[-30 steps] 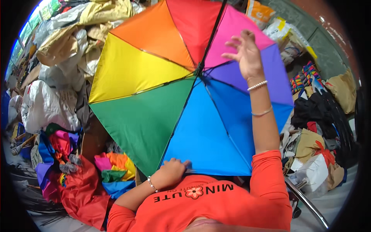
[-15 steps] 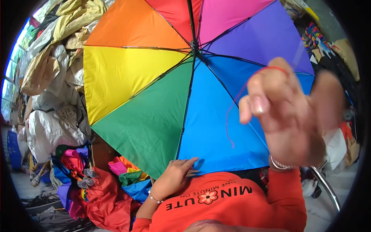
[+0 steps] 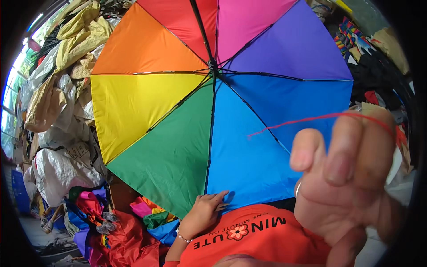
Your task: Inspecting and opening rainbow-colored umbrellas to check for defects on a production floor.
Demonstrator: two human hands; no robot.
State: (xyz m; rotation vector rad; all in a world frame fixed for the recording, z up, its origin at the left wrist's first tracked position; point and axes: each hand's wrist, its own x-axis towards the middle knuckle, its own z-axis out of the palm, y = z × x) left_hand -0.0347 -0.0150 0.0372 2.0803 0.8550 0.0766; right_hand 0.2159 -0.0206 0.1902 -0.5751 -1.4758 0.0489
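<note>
Right fingers (image 3: 340, 167) half-curled, red thread (image 3: 311, 118) across them.

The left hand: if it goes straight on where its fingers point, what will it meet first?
The left hand would likely meet the open umbrella's bright blue panel first; depth is unclear.

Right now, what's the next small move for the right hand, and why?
I'd probably lower the right hand toward the left hand: it's raised clear of the umbrella's near edge, where the left hand sits, and red thread runs across its fingers, one end loose.
</note>
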